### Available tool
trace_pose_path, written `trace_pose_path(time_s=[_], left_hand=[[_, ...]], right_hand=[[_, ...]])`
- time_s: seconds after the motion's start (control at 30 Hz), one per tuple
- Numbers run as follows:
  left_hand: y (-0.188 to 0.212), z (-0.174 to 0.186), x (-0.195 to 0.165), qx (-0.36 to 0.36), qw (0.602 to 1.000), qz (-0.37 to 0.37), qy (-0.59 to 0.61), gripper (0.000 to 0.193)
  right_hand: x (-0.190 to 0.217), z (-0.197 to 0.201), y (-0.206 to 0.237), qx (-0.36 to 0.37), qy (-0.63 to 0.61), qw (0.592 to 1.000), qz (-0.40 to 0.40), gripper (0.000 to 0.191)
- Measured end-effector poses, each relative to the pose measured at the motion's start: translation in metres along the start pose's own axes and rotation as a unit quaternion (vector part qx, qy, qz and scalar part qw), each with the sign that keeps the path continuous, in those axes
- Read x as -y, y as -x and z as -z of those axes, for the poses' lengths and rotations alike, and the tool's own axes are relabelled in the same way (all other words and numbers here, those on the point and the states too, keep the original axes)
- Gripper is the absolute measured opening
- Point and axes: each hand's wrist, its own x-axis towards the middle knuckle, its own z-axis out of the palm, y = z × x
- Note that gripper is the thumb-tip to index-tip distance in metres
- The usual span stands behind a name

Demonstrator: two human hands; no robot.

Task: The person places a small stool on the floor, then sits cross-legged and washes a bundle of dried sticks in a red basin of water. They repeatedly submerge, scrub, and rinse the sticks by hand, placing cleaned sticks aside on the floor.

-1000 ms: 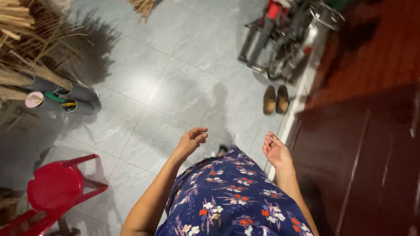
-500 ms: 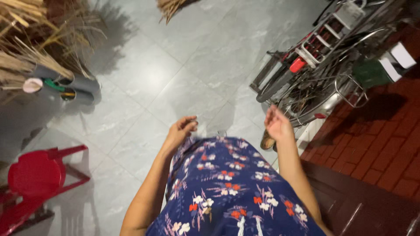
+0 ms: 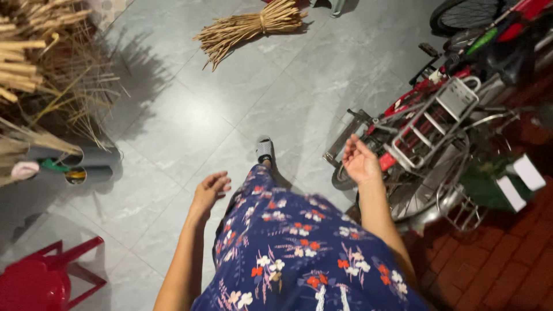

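Now both hands hang empty over the grey tile floor [image 3: 190, 121]: the left hand [image 3: 209, 190] loosely curled at centre frame, the right hand [image 3: 360, 161] half open, fingers relaxed, just beside the bicycle [image 3: 438, 121] at right. A straw bundle [image 3: 253, 27] lies upper centre; a red stool [image 3: 40, 279] sits lower left.

We wore a dark navy dress [image 3: 299, 253] printed all over with small flowers in white, red-orange and pale pink, joined by thin light blue sprigs. The cloth hung loose and fell in soft folds. Our forearms were bare, with no sleeves reaching them, and neither our left hand [image 3: 209, 189] nor our right hand [image 3: 360, 163] carried a ring, a watch or a bracelet. On one foot we wore a grey slip-on sandal [image 3: 264, 148] with a broad strap.
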Motion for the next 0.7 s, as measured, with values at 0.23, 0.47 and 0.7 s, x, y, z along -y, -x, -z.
trace_pose_path(time_s=[0.23, 0.47, 0.7], left_hand=[[-0.132, -0.046, -0.204, 0.008, 0.996, -0.061, -0.062, 0.041], [-0.254, -0.133, -0.305, 0.096, 0.983, -0.118, -0.099, 0.041], [-0.372, -0.224, -0.357, 0.066, 0.997, -0.039, -0.026, 0.041]], right_hand=[[0.092, -0.100, -0.122, 0.028, -0.016, 0.999, 0.037, 0.023], [0.165, -0.103, -0.212, -0.065, -0.045, 0.997, 0.022, 0.024], [0.295, -0.105, -0.374, -0.094, -0.037, 0.995, 0.005, 0.024]])
